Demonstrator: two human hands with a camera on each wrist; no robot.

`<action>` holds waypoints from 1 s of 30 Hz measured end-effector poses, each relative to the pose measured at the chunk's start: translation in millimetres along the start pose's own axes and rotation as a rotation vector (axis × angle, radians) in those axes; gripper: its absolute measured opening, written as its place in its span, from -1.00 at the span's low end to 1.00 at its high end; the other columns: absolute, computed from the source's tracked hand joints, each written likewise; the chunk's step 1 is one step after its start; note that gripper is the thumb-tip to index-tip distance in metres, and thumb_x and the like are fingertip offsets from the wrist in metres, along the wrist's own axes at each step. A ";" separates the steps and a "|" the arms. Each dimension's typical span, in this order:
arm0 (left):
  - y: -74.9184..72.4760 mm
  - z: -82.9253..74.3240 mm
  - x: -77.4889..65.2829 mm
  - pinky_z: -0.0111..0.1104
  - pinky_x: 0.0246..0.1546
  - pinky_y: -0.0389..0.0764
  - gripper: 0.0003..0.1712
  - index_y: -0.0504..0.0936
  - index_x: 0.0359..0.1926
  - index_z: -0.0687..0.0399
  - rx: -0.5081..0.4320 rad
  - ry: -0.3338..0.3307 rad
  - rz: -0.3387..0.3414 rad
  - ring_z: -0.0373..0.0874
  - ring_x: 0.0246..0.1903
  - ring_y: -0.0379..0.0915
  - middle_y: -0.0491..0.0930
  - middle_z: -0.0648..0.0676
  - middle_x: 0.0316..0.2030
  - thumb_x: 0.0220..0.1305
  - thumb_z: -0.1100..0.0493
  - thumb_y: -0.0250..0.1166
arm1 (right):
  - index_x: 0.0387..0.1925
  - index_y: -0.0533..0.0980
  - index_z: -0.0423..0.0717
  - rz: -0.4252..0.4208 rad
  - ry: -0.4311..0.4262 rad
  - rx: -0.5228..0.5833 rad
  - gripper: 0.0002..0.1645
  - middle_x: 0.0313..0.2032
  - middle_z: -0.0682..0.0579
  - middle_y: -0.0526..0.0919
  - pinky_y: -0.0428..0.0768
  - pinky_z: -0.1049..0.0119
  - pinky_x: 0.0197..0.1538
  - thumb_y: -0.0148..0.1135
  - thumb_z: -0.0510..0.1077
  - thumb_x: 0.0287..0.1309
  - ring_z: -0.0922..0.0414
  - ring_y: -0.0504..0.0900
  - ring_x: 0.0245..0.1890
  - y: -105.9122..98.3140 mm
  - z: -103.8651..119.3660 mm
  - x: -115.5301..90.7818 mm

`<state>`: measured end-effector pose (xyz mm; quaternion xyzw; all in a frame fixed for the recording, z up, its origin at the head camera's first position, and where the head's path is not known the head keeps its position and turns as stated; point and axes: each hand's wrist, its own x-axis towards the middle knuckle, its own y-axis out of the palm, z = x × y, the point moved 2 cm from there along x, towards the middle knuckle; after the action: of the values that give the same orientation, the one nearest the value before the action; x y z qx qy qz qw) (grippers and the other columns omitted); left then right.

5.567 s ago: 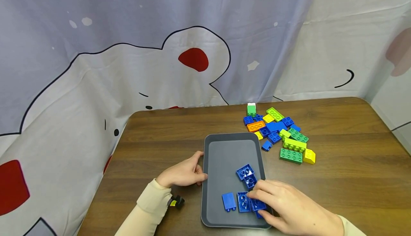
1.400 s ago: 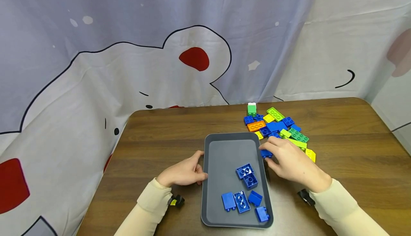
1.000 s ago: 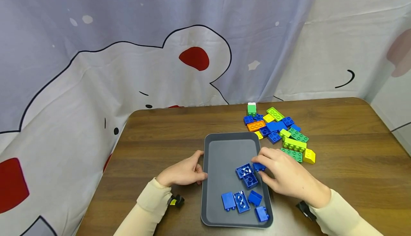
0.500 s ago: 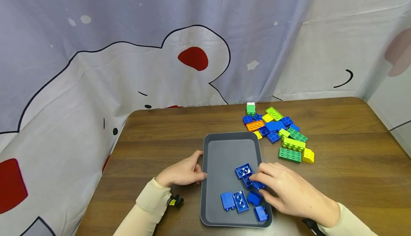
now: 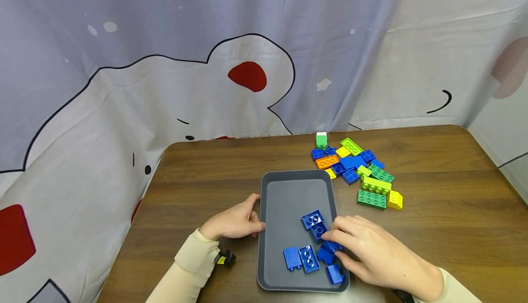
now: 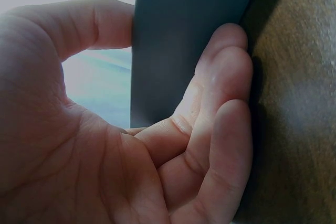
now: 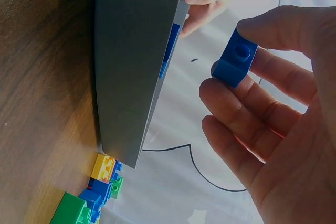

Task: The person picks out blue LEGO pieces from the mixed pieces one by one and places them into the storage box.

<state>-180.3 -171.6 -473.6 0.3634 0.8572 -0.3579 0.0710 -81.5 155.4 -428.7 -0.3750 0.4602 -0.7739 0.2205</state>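
The grey tray (image 5: 294, 193) lies on the table between both hands. My left hand (image 5: 233, 221) grips its left edge; in the left wrist view the thumb (image 6: 100, 24) is at the rim and the curled fingers (image 6: 231, 140) lie against the outer wall. Over the tray's right side, my right hand (image 5: 367, 250) pinches a small blue toy brick (image 7: 234, 59) between thumb and fingertips. Several other blue bricks sit in the tray: two joined-looking upturned ones (image 5: 313, 219), a flat-lying one (image 5: 292, 258), an upturned one (image 5: 309, 259), and others (image 5: 335, 274) near the right rim.
Beyond the tray's far right corner lies a pile of bricks, among them an orange brick (image 5: 327, 162), a dark green brick (image 5: 371, 199), a lime brick (image 5: 376, 185) and a yellow brick (image 5: 395, 200). A printed curtain (image 5: 185, 96) hangs behind the table (image 5: 445, 193).
The right hand has picked up a small blue brick from beside the pile and carried it over the tray, toward its near right side. The left hand has stayed at the tray's edge.
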 end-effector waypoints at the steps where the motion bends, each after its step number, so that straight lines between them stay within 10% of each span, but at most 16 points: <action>1: 0.1 0.3 0.0 -0.41 -0.46 0.39 0.00 -0.08 0.59 0.28 -0.002 0.000 0.000 -0.25 -0.54 0.44 0.67 0.03 -0.49 0.36 0.07 0.30 | 0.05 0.61 0.24 -0.001 -0.001 0.002 -0.47 -0.15 0.40 0.48 0.54 0.42 -0.13 0.54 -0.15 0.02 0.42 0.43 -0.19 -0.1 0.2 -0.1; 13: 0.4 0.3 0.7 -0.41 -0.44 0.40 0.00 -0.08 0.59 0.28 0.007 -0.002 -0.006 -0.25 -0.54 0.45 0.67 0.01 -0.50 0.35 0.07 0.30 | 0.09 0.59 0.24 0.001 -0.012 0.000 -0.45 -0.14 0.39 0.48 0.53 0.43 -0.14 0.55 -0.12 0.03 0.41 0.43 -0.19 0.5 1.5 -1.0; 17: 0.2 0.5 1.0 -0.41 -0.43 0.41 0.00 -0.08 0.59 0.27 0.011 -0.001 -0.007 -0.24 -0.53 0.47 0.67 0.01 -0.50 0.35 0.07 0.30 | 0.35 0.48 0.24 0.052 0.021 -0.043 -0.20 0.18 0.30 0.54 0.63 0.18 0.10 0.56 0.17 0.07 0.29 0.54 0.10 0.3 1.9 -2.8; 21: 0.5 1.2 1.2 -0.40 -0.41 0.42 0.00 -0.07 0.58 0.27 0.011 0.001 -0.006 -0.23 -0.52 0.49 0.67 0.01 -0.50 0.35 0.07 0.30 | 0.56 0.24 0.26 0.097 0.068 -0.066 0.14 0.57 0.16 0.23 0.16 0.22 0.58 0.49 0.42 0.02 0.03 0.33 0.51 -0.9 -0.9 -4.7; 24: 0.9 2.1 1.2 -0.40 -0.41 0.42 0.00 -0.07 0.58 0.27 0.012 -0.001 -0.008 -0.23 -0.52 0.49 0.67 0.01 -0.49 0.35 0.06 0.30 | 0.58 0.21 0.25 0.086 0.077 -0.064 0.20 0.62 0.11 0.14 -0.30 0.49 0.58 0.51 0.44 -0.02 -0.05 0.27 0.55 -2.2 -5.6 -4.5; 30: 1.2 2.8 1.0 -0.40 -0.43 0.40 0.00 -0.06 0.58 0.28 0.012 0.000 -0.010 -0.24 -0.53 0.47 0.67 0.01 -0.50 0.35 0.07 0.30 | 0.56 0.26 0.20 0.060 0.113 -0.088 0.19 0.59 0.08 0.20 -0.17 0.34 0.63 0.56 0.38 -0.05 -0.07 0.30 0.53 -4.5 -21.9 -2.3</action>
<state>-180.6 -172.3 -476.7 0.3595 0.8569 -0.3634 0.0668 -97.3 171.2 -432.1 -0.3263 0.5165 -0.7658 0.2006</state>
